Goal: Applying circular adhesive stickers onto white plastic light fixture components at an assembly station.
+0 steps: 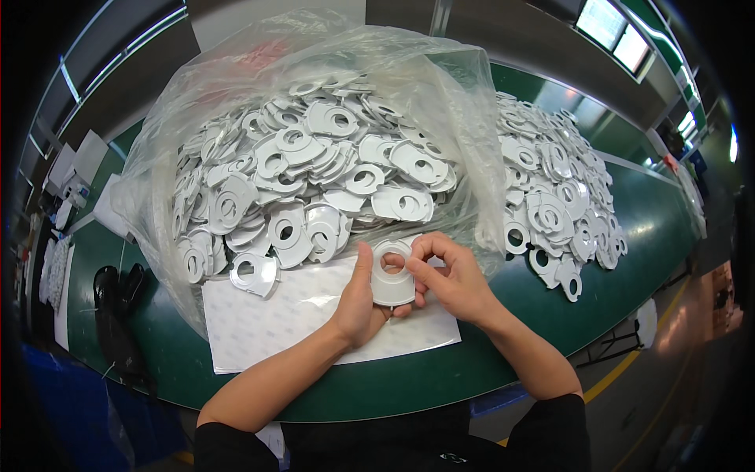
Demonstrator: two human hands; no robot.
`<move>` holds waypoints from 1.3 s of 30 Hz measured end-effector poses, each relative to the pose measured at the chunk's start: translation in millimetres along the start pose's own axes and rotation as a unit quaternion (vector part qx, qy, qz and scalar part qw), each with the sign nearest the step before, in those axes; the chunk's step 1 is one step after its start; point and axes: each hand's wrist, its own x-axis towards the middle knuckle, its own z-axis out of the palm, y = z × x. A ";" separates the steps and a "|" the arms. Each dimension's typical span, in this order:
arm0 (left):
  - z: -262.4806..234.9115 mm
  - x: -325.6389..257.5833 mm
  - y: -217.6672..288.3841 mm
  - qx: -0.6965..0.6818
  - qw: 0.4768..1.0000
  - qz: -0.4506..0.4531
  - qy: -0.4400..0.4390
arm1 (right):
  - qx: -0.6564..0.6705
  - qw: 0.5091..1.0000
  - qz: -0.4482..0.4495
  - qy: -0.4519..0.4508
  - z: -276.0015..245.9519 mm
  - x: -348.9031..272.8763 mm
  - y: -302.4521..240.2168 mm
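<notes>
Between my two hands is a white plastic part (393, 293) with a round hole near its top and a wider curved lower end. My left hand (360, 303) grips it from the left, thumb along its edge and fingers behind it. At the upper right edge, my right hand (450, 277) pinches the same part between thumb and fingers. Below it lies a stack of white sheets (275, 338) with faint marks. Just beyond, a large clear plastic bag (145, 169) lies open with a heap of similar white parts (307, 173) in it.
Another heap of white parts (558, 204) lies loose on the green table (527, 315) at the right. A black object (118, 322) rests at the table's left edge. Small items and white boxes (86, 157) stand at the far left. A stool (645, 322) is beyond the right edge.
</notes>
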 end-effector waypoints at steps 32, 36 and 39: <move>4.8 -4.9 -2.1 0.170 0.985 0.015 -0.025 | -0.072 0.994 -0.023 0.084 3.3 -0.5 -10.6; -0.4 -3.8 -5.8 0.129 0.990 0.005 -0.061 | -0.013 0.995 0.024 0.095 10.0 -2.4 -10.1; 3.0 -4.3 -3.1 0.160 0.985 0.011 -0.063 | -0.111 0.987 0.009 0.118 11.7 -4.0 -8.8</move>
